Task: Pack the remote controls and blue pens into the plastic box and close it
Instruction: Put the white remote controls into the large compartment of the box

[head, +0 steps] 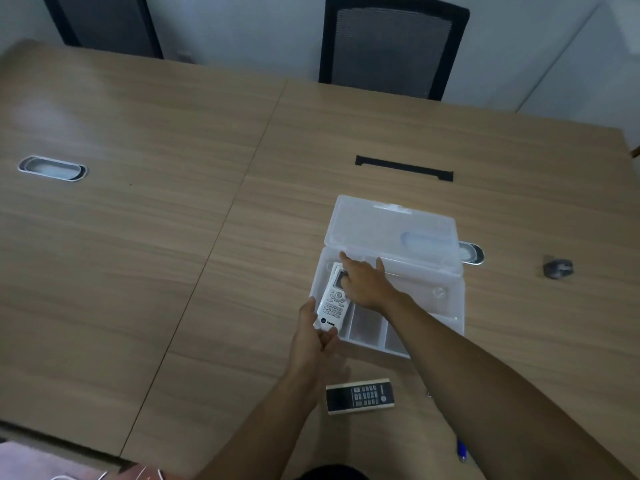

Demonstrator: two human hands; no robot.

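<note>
Seating white remote [333,299] into the box [446,306] leftmost compartment, lid [391,230] open: left hand [317,332] grips its near end, right hand [360,280] open, fingers pressing its top. Left to do: dark remote [360,396] on table [138,237] just before the box, blue pen [461,451] near my right arm, then close lid

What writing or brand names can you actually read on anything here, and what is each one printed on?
"TRANE": likely, though blurred, beside a round blue logo at the near end of the white remote, which both hands hold over the plastic box.
White remote's button labels and screen: too small to read.
Dark remote on the table: button markings and a round emblem, too blurred to read.
Blue pen: no legible text.
</note>
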